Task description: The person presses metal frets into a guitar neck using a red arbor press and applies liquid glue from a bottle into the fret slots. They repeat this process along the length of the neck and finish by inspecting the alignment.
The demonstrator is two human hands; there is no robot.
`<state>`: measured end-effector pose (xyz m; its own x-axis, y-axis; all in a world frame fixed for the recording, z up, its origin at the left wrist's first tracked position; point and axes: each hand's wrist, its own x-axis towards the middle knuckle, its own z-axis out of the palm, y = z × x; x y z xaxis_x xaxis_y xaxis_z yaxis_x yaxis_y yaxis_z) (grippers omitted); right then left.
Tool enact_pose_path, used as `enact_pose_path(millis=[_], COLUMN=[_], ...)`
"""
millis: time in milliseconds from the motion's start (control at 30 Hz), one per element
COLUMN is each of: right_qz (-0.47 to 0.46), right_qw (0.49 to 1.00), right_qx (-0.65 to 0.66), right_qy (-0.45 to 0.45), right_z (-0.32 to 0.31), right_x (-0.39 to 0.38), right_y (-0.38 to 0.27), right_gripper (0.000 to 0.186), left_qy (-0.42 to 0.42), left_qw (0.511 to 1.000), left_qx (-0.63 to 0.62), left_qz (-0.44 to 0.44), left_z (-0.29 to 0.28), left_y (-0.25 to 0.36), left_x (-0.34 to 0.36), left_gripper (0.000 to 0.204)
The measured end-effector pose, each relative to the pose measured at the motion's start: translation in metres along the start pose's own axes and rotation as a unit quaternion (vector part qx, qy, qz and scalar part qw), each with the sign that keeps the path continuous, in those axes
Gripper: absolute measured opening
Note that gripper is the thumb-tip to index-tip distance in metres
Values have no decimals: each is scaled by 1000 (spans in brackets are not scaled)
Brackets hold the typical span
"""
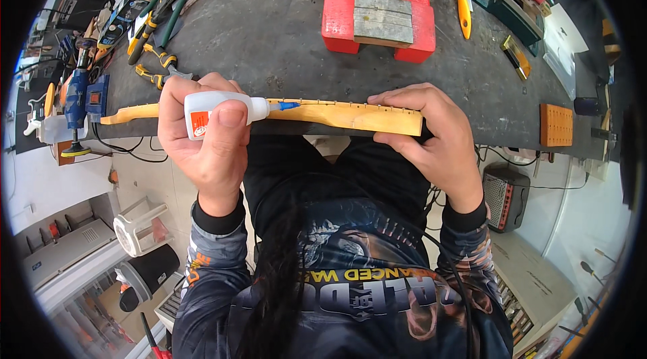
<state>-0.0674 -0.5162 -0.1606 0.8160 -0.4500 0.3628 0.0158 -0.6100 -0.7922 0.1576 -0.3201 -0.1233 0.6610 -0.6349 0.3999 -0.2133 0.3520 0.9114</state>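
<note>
A guitar neck (344, 116) of pale yellow wood lies on its side along the bench's near edge, small fret ends dotting its upper side. My left hand (209, 123) is closed round a small white squeeze bottle (226, 104) with an orange label. The bottle's blue tip (288, 106) points right and meets the neck's edge near its middle. My right hand (431, 133) grips the neck's right end, fingers on the far side and thumb on the near side. Part of the neck runs behind my left hand and shows again at the left.
Beyond the neck a red vise (377, 12) stands on the dark workbench (269, 36). Pliers and cutters (162, 29) crowd the left. A yellow-handled brush (461, 2) and an orange block with holes (557, 124) are at the right. A blue tool (77, 100) stands at the left edge.
</note>
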Motion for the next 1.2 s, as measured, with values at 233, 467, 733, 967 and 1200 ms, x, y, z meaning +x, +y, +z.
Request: enact_pose_path(millis=[233, 467, 733, 967, 1200], right_qz=[-6, -5, -8, -8, -10], right_qw=[1000, 1000, 1000, 1000, 1000], right_qx=[-1, -4, -13, -10, -10], right_qy=[3, 2, 0, -1, 2], right_z=[1, 1, 0, 0, 0], right_x=[-1, -1, -1, 0, -1], right_y=[1, 1, 2, 1, 2], right_gripper=[43, 43, 43, 42, 43], left_qy=[-2, -3, -7, -3, -3], left_qw=[1000, 1000, 1000, 1000, 1000], left_qx=[7, 12, 16, 18, 25], left_qz=[-3, 1, 4, 0, 0], left_z=[0, 0, -1, 0, 1], left_y=[1, 0, 0, 0, 1], left_x=[0, 0, 1, 1, 1], left_gripper=[38, 38, 37, 38, 40])
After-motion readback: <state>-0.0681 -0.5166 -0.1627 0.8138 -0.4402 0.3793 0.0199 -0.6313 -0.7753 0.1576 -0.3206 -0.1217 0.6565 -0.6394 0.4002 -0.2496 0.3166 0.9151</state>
